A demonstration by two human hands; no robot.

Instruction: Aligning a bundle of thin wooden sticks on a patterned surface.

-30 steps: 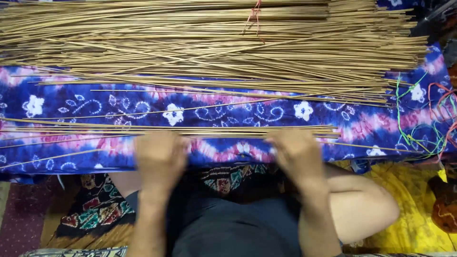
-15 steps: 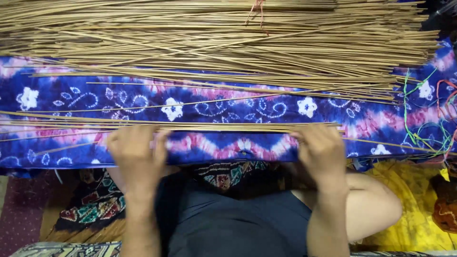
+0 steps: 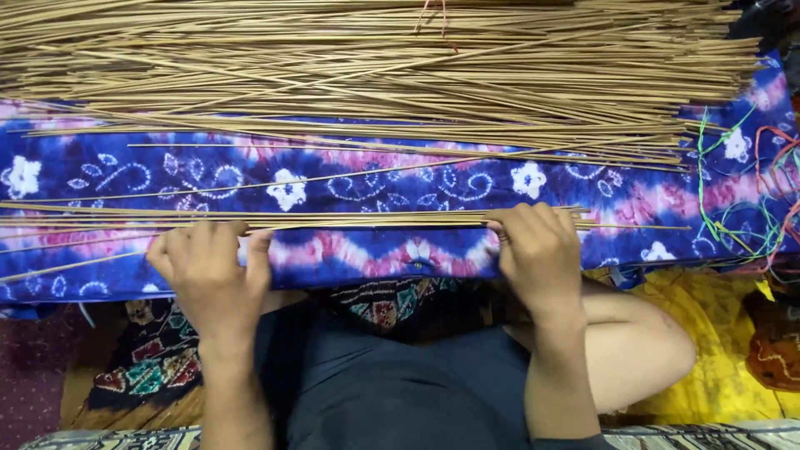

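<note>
A small bundle of thin tan sticks (image 3: 375, 218) lies sideways across a blue, pink and white patterned cloth (image 3: 383, 179) near its front edge. My left hand (image 3: 208, 271) curls its fingers over the left part of this bundle. My right hand (image 3: 540, 250) grips it further right. A much larger heap of the same sticks (image 3: 400, 67) covers the far half of the cloth. A few single sticks (image 3: 333, 175) lie loose between heap and bundle.
Loose green and orange threads (image 3: 733, 200) trail over the cloth at the right. A yellow cloth (image 3: 717, 333) lies at the lower right, a dark patterned fabric (image 3: 142, 367) at the lower left. My lap, in dark clothing, fills the bottom middle.
Both hands have slid forward and outward along the small bundle, the left one toward the left, the right one toward the right. The big heap has not moved.
</note>
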